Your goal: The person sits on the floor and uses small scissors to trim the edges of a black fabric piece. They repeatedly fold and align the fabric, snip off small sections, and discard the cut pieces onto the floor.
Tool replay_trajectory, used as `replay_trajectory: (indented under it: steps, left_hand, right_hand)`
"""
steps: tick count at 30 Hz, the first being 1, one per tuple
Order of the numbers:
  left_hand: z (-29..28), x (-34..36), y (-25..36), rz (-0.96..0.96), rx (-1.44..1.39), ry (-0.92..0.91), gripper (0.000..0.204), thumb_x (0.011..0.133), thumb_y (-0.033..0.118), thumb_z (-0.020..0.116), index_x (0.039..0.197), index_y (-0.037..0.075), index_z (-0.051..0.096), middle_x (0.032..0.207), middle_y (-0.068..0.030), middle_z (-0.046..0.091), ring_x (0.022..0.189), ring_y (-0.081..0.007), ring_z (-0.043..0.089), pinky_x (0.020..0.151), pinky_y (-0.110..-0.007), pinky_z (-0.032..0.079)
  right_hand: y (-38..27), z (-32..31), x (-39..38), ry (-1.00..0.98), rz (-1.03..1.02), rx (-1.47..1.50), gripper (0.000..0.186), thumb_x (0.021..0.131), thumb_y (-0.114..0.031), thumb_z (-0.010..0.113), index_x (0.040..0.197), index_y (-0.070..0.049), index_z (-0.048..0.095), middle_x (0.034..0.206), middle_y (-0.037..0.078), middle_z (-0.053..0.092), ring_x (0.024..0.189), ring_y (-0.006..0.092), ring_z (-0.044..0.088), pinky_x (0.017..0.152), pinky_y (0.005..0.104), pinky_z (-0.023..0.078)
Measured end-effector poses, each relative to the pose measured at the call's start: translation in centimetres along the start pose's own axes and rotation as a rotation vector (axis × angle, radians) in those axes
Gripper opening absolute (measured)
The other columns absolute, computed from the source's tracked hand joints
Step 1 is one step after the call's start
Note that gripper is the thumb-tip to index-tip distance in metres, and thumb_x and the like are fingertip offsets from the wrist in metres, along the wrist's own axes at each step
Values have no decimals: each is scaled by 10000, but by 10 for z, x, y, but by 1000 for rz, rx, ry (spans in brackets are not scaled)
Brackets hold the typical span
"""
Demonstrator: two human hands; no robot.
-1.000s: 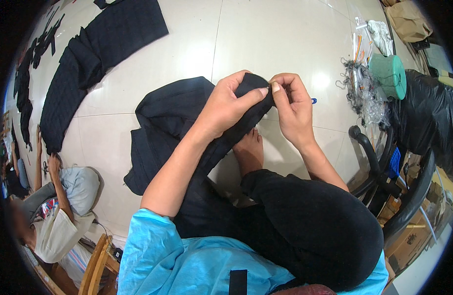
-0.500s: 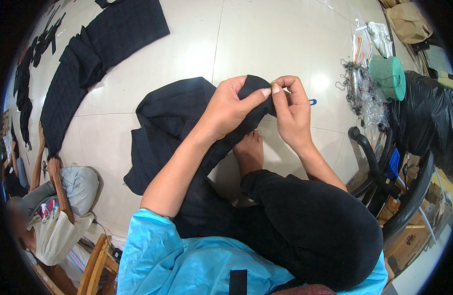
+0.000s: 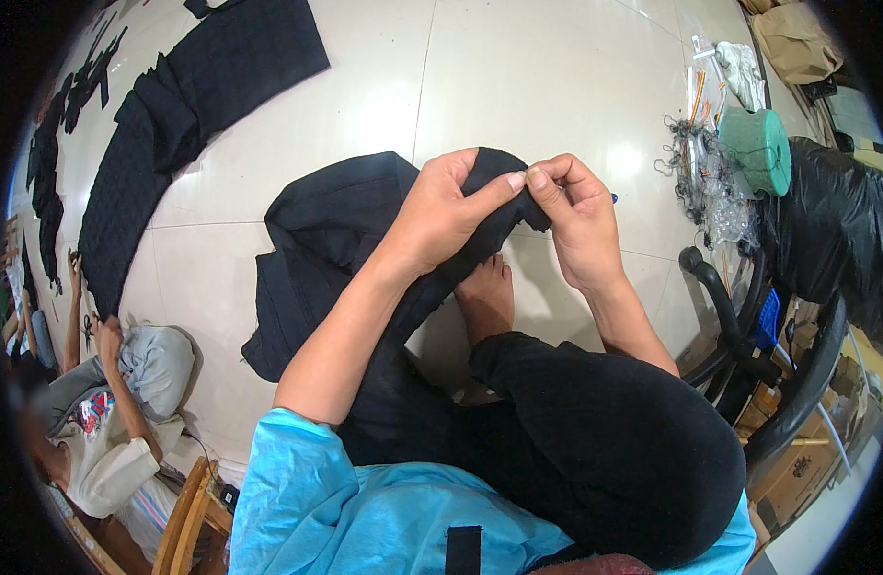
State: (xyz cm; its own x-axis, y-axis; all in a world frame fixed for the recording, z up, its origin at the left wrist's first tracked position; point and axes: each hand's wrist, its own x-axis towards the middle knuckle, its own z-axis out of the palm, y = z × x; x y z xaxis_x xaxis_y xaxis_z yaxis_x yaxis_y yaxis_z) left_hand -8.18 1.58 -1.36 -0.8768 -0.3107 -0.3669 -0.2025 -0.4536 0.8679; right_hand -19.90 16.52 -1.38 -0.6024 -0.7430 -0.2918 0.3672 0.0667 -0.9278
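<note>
A long piece of black cloth lies bunched over my lap and on the floor, its upper end raised between my hands. My left hand pinches that end, thumb on top and fingers underneath. At the cloth's edge, the thumb and forefinger of my right hand are pressed together, almost touching my left thumb. A small bit of blue shows behind my right hand; what it belongs to is hidden.
Another person sits at the left, handling a long black quilted cloth spread on the pale tiles. To the right are a green spool, tangled thread, a black plastic bag and a black curved frame.
My right hand has shifted slightly right and turned, hiding most of the blue loop seen before. The left hand stays put. The other person's hands have moved a little.
</note>
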Motion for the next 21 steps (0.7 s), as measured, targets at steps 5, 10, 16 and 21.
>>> replay_trajectory:
  steps: [5,10,16,21]
  left_hand:
    - [-3,1,4,55,214,-38,389,934,237,789,1178,-45,679,999,-94,746,917,-122,680,840,-287,553]
    - [-5,4,-2,71,258,-17,455,910,232,812,1235,-58,680,1016,-116,759,911,-144,708,847,-299,576]
    - [-4,3,2,-29,235,-52,412,916,243,803,1192,-48,705,954,-85,755,809,-133,705,743,-282,580]
    - [-8,7,-2,-39,345,-43,419,919,257,792,1199,-42,705,960,-89,754,826,-122,693,768,-295,575]
  right_hand:
    - [-7,-1,4,7,-88,-132,124,1056,-175,647,1051,-51,643,951,-35,632,843,32,549,756,201,460]
    - [-8,-6,6,-15,-121,-188,134,1063,-187,636,1042,-55,633,948,-38,612,856,40,531,780,217,456]
    - [0,-10,11,36,-227,-289,123,1070,-169,615,1045,-48,621,950,-19,620,852,53,540,779,224,462]
    - [-3,-13,14,-3,-78,-153,118,1070,-163,611,1033,-51,606,975,4,631,919,72,555,869,248,456]
